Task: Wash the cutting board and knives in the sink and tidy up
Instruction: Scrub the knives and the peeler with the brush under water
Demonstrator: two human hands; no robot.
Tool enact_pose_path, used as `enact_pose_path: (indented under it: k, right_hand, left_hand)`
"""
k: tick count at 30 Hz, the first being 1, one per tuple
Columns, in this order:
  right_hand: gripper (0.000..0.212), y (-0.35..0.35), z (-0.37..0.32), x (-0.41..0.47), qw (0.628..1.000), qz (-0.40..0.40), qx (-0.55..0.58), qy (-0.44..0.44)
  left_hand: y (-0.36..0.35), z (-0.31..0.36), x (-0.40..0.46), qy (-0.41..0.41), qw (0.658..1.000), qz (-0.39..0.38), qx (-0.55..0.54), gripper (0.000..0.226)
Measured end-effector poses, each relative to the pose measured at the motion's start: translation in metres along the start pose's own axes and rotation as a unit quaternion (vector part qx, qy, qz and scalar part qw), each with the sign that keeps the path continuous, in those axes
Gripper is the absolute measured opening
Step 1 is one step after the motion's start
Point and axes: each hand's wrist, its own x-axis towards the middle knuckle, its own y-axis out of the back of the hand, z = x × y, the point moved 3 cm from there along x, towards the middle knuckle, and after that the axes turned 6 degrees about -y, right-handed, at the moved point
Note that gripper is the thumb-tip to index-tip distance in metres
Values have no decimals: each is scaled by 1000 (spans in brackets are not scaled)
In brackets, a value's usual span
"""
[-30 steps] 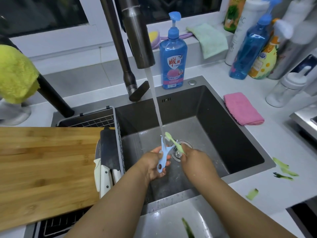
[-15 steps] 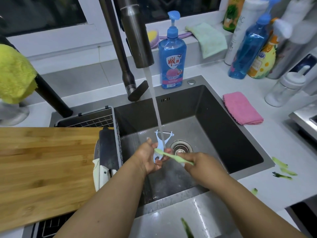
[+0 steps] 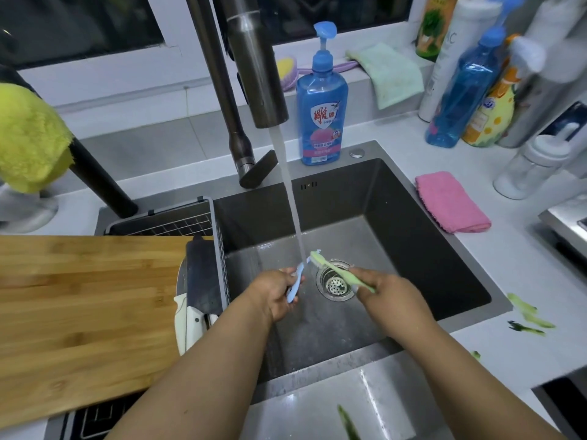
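Blue peeler (image 3: 293, 285) in the left hand (image 3: 275, 295) is being scrubbed by the brush (image 3: 338, 271) the right hand (image 3: 389, 295) holds over the sink (image 3: 422, 249); left of it, board (image 3: 85, 312) and knives (image 3: 198, 293) look unwashed.

Blue dish soap pump bottle (image 3: 321, 103) behind basin, folded pink cloth (image 3: 450, 201) on counter right, green cloth (image 3: 389, 73) on sill, yellow-green cloth (image 3: 30, 138) far left, green peel scraps (image 3: 529, 315) on counter right.

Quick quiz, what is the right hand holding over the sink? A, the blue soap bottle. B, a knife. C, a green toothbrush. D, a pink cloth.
C: the right hand grips a green toothbrush, its bristles at the head of the blue peeler held by the left hand under the running water.
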Motion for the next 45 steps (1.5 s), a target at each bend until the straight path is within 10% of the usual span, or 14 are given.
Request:
enact_pose_path:
  k: [45]
  right_hand:
    - [27, 5, -17, -5, 994, 79, -74, 10]
  left_hand:
    - [0, 16, -39, -149, 982, 55, 104, 46]
